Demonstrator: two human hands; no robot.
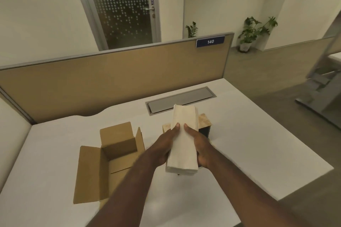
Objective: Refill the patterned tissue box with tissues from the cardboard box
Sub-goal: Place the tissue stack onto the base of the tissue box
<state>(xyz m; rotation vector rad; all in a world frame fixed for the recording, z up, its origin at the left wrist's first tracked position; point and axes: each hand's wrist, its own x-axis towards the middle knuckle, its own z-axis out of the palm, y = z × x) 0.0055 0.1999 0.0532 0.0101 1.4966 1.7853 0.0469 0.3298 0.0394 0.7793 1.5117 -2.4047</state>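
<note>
Your left hand (167, 145) and right hand (199, 145) clasp a stack of tissues (183, 140) between them, thumbs on top. The patterned tissue box (203, 119) sits just beyond and beneath your hands; the open cardboard box (110, 155) lies left of your left hand on the worktop (258, 134).

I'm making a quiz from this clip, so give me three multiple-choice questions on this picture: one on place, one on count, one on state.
1. Where is the cardboard box relative to the tissue stack?
A. to its left B. to its right C. beneath it
2. How many hands hold the stack?
A. none B. one C. two
3. The cardboard box flaps are
A. taped shut B. open C. torn off

Answers: 1 A, the box sits left of the stack on the desk. 2 C, left hand and right hand grip its sides. 3 B, the flaps are spread outward.
</note>
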